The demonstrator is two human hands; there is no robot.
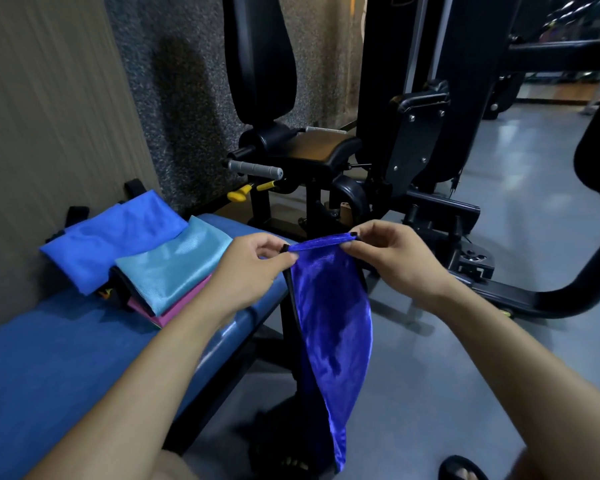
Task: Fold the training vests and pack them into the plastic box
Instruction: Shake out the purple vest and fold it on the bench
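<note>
Pinching the top hem from both ends, your left hand (253, 261) and right hand (392, 256) hold the shiny royal-blue training vest with black edging (329, 323) up in the air. Each hand has thumb and fingertips closed on the hem, the remaining fingers loosely curled. The stretch of hem between them runs nearly level, rising slightly toward the right hand.

From that hem the vest hangs straight down, so its long axis is vertical. It narrows to a point near the grey floor (465, 375), just beside your sandalled foot (461, 471).

The relation that matters is where the vest hangs against the blue padded bench (66, 358). It hangs just off the bench's right edge, over the floor and not over the cushion. Your left hand is the one nearer the bench, hovering about above that edge; your right hand is further out.

To lay the vest flat for folding, you would likely carry it leftward over the cushion.

Further along the bench toward the wall lies a stack of folded vests: a mid-blue one (115, 237), a light teal one (174, 268) and a pink one (184, 303) underneath the teal one.

No plastic box is in view, so I cannot tell which way packing will go.
</note>
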